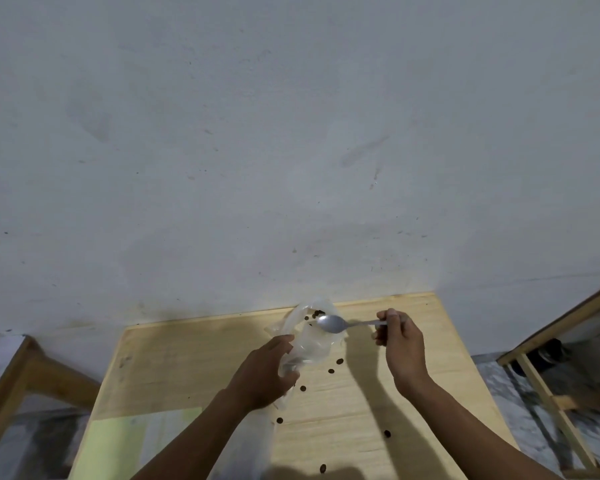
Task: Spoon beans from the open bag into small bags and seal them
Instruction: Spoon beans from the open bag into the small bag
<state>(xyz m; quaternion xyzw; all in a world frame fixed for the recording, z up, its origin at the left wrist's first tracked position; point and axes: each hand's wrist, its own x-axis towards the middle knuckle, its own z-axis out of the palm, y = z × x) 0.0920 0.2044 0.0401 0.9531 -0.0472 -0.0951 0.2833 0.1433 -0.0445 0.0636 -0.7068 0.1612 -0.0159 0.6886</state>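
Note:
A clear plastic bag stands on the wooden table near its far edge, with a few dark beans showing inside near its top. My left hand grips the bag's lower left side. My right hand pinches the handle of a metal spoon, whose bowl hangs over the bag's mouth. Several loose beans, one of them a loose bean, lie scattered on the table in front of the bag.
A pale green sheet covers the table's near left part. A wooden frame stands at the left and another wooden frame at the right. A grey wall rises right behind the table.

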